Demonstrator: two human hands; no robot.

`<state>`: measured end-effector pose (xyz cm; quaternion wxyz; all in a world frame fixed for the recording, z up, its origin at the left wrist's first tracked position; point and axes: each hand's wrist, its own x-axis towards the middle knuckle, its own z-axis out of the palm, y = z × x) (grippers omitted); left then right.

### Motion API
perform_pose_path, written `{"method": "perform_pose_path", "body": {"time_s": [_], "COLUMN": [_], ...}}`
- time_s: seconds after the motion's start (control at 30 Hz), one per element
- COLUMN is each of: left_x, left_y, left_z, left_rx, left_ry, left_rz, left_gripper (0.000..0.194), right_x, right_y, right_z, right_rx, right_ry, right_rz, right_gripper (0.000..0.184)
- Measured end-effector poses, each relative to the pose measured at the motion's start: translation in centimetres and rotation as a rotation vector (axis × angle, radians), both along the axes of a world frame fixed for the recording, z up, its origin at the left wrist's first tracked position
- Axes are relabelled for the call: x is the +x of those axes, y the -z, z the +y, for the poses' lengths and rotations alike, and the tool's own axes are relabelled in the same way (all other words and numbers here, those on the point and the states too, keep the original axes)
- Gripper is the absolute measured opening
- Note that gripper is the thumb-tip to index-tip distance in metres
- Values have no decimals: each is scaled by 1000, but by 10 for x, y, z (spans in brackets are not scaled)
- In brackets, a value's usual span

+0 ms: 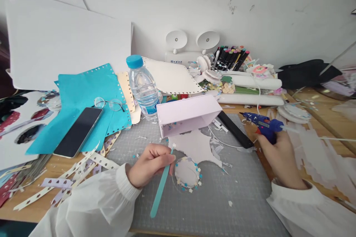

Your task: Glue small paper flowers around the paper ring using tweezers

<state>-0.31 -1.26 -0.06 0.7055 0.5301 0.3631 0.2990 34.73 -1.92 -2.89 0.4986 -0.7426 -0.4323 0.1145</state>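
Note:
My left hand pinches a slim, flat teal stick that slants over the cutting mat. At the stick's upper tip sits a small white star. Just right of these fingers lies a round white disc, ringed by thin wire with small blue, white and yellow stars. A blue hot glue gun is gripped in my right hand, its nozzle pointing left. Behind the disc are a white cardboard piece with curved cut-outs and an open pale lilac box.
A water bottle, eyeglasses and a phone stand or lie at left, near teal paper. Paper strips litter the left side. Behind are markers; a black bar lies before the glue gun.

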Motion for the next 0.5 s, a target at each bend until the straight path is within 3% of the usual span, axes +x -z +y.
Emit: {"method": "perform_pose_path", "body": {"time_s": [0.13,0.3,0.4,0.5], "left_x": [-1,0,-1,-2], "left_y": [1,2,2,3], "left_z": [1,1,1,1], "left_rx": [26,29,42,54], "left_ry": [23,50,68,82], "left_rz": [-4,-37,-43,-37], "left_gripper": [44,43,43,43], "right_x": [0,-18,-42,-71], "right_y": [0,-23,-45,-59], "right_z": [7,4,-3,-12], "right_rx": [-140,-67,-122,-157], "right_ry": [81,227,306,211], "right_rz": [-149,-315,-179,-45], "right_gripper": [16,17,22,25]}}
